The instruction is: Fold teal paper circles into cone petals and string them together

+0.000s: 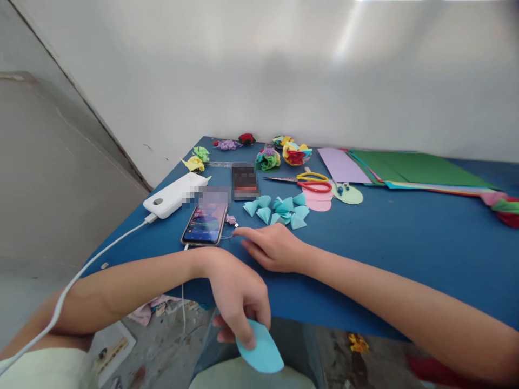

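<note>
My left hand [239, 289] is closed on a folded light blue paper piece [263, 350], pinched by the thumb, below the table's front edge. Over the table reaches my right hand [279, 248], its index finger stretched out, thumb apart, nothing seen in it. That fingertip is near a small pink charm [231, 219] beside the phone [205, 222], whose screen is lit. Just beyond the right hand lies a loose group of light blue folded paper pieces [286, 206]. Scissors [298, 180] with yellow and red handles lie behind them, partly over pink paper shapes [320, 202].
A white power bank [176, 194] with a cable lies left of the phone. A second, dark phone-like object [245, 181] lies behind. Several paper flowers [268, 159] line the blue table's [385, 243] far side. Coloured sheets [417, 166] are stacked at right, near the wall.
</note>
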`<state>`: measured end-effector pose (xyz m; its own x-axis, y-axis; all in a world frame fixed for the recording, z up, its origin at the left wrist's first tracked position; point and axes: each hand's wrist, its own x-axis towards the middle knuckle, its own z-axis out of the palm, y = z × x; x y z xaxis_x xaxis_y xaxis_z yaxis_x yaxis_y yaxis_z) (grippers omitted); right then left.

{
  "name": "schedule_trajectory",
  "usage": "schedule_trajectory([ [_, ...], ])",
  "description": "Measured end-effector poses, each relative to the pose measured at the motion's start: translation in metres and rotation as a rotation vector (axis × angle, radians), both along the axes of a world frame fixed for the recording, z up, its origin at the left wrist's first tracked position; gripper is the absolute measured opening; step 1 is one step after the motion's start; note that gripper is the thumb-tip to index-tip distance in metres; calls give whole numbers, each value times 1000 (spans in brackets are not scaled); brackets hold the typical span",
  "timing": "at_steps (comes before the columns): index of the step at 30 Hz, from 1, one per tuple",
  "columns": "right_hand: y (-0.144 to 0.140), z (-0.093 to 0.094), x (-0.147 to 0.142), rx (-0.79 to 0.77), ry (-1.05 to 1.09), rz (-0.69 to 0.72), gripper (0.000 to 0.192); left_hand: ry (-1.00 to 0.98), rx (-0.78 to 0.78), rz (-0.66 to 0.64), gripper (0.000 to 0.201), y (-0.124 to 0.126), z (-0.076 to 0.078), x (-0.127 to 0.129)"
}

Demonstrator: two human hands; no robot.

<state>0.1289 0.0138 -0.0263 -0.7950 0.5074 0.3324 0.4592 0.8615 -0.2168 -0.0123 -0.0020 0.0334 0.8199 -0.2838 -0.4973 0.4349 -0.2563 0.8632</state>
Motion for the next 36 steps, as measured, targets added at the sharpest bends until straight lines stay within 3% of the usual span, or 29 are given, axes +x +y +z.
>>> schedule_trajectory([
  [6,19,1,-36,48,-85,-36,46,35,-38,1,20,1,-2,-1],
  [14,16,3,-30,-48,-10,-35,49,31,-69,88,16,0,-6,-5],
  [16,11,5,-21,-188,117,-29,45,19,-104,175,14,0,-11,-6],
  [19,2,5,2,-521,401,-89,31,-82,-74,507,17,-2,-19,-3],
  [22,-5,3,31,-843,581,-136,44,-174,2,878,22,-1,-24,1],
  [24,-7,3,48,-946,608,-163,53,-228,59,1029,24,1,-26,3],
  [29,-7,8,63,-824,596,-205,36,-370,267,1162,27,6,-32,3],
  [36,-4,7,59,-815,669,-191,23,-408,341,1135,34,6,-38,12],
])
